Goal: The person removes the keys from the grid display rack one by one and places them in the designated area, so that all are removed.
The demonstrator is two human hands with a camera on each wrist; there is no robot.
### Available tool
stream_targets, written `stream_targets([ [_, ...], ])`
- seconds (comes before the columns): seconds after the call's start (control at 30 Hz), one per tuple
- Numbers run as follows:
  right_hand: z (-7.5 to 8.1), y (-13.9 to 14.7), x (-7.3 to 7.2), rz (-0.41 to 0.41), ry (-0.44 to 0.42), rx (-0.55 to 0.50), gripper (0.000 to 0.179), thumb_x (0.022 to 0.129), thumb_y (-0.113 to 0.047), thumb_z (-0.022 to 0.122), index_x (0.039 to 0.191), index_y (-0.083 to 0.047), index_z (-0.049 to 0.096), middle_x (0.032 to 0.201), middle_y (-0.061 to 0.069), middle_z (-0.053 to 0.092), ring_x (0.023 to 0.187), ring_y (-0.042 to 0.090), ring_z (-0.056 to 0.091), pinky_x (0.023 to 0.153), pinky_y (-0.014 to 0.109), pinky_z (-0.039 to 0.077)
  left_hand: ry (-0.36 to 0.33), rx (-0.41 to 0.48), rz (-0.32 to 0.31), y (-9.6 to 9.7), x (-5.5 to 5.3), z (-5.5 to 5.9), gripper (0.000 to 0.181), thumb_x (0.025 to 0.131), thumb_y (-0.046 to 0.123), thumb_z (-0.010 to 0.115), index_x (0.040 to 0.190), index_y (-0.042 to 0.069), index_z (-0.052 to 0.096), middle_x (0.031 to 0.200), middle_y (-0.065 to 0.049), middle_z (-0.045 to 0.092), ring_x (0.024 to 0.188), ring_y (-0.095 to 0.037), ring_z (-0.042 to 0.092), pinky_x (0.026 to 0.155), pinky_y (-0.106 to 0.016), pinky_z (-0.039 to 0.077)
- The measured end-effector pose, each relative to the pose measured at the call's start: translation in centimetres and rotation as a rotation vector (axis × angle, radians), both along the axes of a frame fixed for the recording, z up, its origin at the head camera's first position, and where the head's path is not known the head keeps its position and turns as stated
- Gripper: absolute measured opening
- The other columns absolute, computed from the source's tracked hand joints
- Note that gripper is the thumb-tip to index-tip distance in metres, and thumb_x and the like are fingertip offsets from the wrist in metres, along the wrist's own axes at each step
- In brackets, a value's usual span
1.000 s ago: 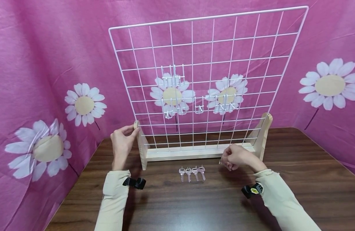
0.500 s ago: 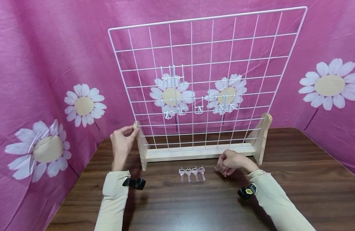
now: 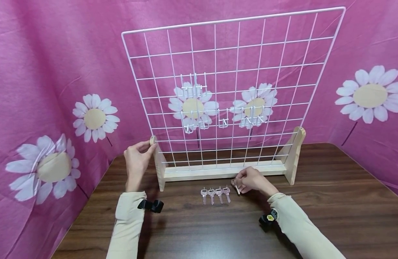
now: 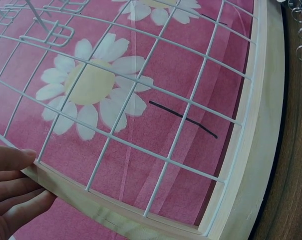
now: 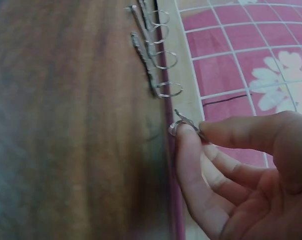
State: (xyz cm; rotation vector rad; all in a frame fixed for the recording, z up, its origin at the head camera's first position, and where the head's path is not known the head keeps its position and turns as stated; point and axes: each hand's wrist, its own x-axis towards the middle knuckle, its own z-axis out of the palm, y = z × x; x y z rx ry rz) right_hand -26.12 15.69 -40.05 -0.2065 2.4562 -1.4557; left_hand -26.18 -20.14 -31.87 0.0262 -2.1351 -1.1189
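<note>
My left hand (image 3: 137, 162) pinches the top of the left wooden upright (image 3: 159, 169) of a stand that holds a white wire grid (image 3: 215, 90); the left wrist view shows thumb and fingers on either side of the wood. Just in front of the stand's base, my right hand (image 3: 250, 180) pinches a small metal key (image 3: 236, 188) with a ring, between thumb and finger. Part of that key (image 5: 184, 118) is covered by the fingertips in the right wrist view. Left of it, several keys (image 3: 219, 194) with rings lie in a row on the table.
White wire hooks (image 3: 194, 86) hang on the grid's middle, with more hooks (image 3: 223, 123) lower down. A wooden base bar (image 3: 199, 175) joins the two uprights, the right upright (image 3: 296, 156) among them. Behind the brown table (image 3: 192, 230) hangs a pink cloth (image 3: 72, 54) with daisies.
My right hand has moved left along the front of the stand, bringing its key beside the row. The left hand keeps its hold on the upright.
</note>
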Motion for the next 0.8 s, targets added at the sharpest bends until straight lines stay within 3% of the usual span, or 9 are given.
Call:
stream_targets([
  [0.2, -0.42, -0.25, 0.46, -0.02, -0.043, 0.06, 0.011, 0.084, 0.01, 0.055, 0.079, 0.007, 0.064, 0.066, 0.01, 0.066, 0.052, 0.013, 0.062, 0.054, 0.028, 0.057, -0.001, -0.007, 0.001, 0.05, 0.0, 0.01, 0.024, 0.081, 0.017, 0.078, 0.098, 0.001, 0.076, 0.09, -0.016, 0.073, 0.089, -0.027, 0.071, 0.078, -0.034, 0.053],
  [0.37, -0.55, -0.48, 0.6, -0.053, -0.059, 0.089, 0.012, 0.085, 0.007, 0.061, 0.073, 0.004, 0.062, 0.06, 0.01, 0.065, 0.049, 0.012, 0.061, 0.051, 0.027, 0.056, -0.003, 0.004, 0.0, 0.0, -0.04, 0.03, 0.023, 0.081, 0.016, 0.079, 0.098, 0.001, 0.076, 0.089, -0.016, 0.073, 0.088, -0.026, 0.071, 0.068, -0.01, 0.047],
  [0.47, -0.54, -0.64, 0.64, -0.067, -0.065, 0.11, 0.014, 0.085, 0.003, 0.067, 0.072, 0.003, 0.061, 0.06, 0.01, 0.065, 0.049, 0.012, 0.061, 0.051, 0.027, 0.056, -0.004, 0.009, -0.006, 0.01, -0.05, 0.06, 0.023, 0.081, 0.016, 0.079, 0.098, 0.001, 0.076, 0.089, -0.016, 0.073, 0.087, -0.027, 0.071, 0.065, -0.002, 0.04],
  [0.57, -0.5, -0.8, 0.67, -0.067, -0.056, 0.151, 0.015, 0.084, 0.003, 0.069, 0.07, 0.002, 0.061, 0.059, 0.01, 0.064, 0.049, 0.013, 0.061, 0.052, 0.028, 0.056, -0.009, 0.005, -0.007, 0.0, -0.07, 0.06, 0.023, 0.081, 0.017, 0.078, 0.098, 0.001, 0.076, 0.088, -0.016, 0.073, 0.086, -0.027, 0.071, 0.065, -0.005, 0.043],
  [0.73, -0.33, -1.0, 0.74, -0.062, 0.011, 0.259, 0.021, 0.082, 0.001, 0.071, 0.065, -0.001, 0.06, 0.056, 0.008, 0.062, 0.047, 0.013, 0.06, 0.049, 0.028, 0.055, -0.009, -0.008, -0.003, -0.02, -0.03, 0.04, 0.024, 0.081, 0.017, 0.079, 0.099, 0.001, 0.076, 0.089, -0.016, 0.073, 0.086, -0.027, 0.071, 0.073, -0.029, 0.055],
  [0.8, -0.3, -0.97, 0.74, -0.063, 0.041, 0.318, 0.024, 0.081, -0.004, 0.075, 0.063, -0.002, 0.06, 0.055, 0.007, 0.061, 0.046, 0.013, 0.06, 0.048, 0.027, 0.055, -0.005, -0.012, -0.002, -0.01, 0.0, 0.07, 0.025, 0.081, 0.018, 0.079, 0.099, 0.001, 0.076, 0.089, -0.015, 0.073, 0.086, -0.026, 0.072, 0.073, -0.031, 0.055],
])
